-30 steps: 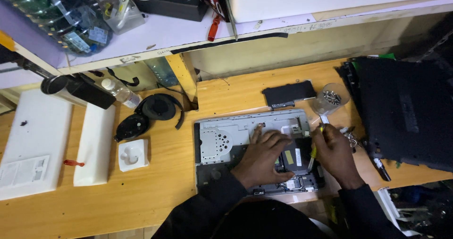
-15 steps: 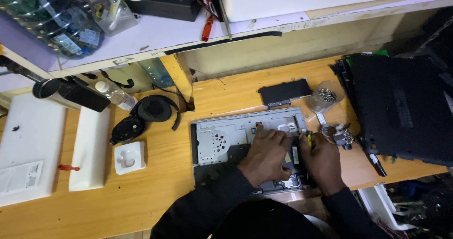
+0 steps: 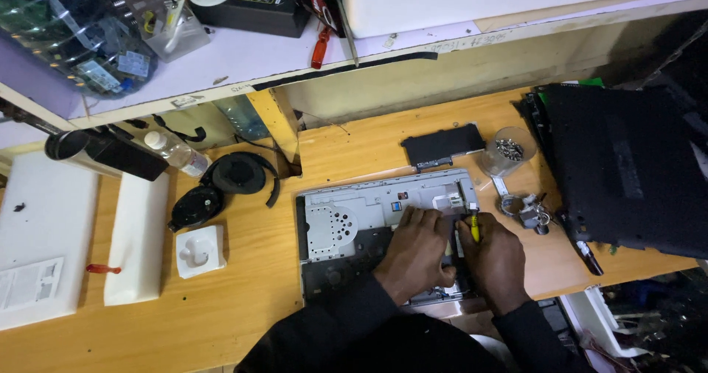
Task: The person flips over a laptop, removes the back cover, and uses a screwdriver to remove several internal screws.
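1. Lying mid-bench, the opened laptop base (image 3: 369, 225) rests on the wooden bench (image 3: 243, 299).
2. Left hand (image 3: 417, 251) presses flat, fingers unclenched.
3. Right hand (image 3: 498, 259) grips a yellow-handled screwdriver (image 3: 474, 225).
4. Screw cup (image 3: 507, 150) stands near.

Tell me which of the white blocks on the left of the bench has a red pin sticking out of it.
The long narrow white block, standing between the large flat white slab and the small square white piece; the red pin juts from its left side.
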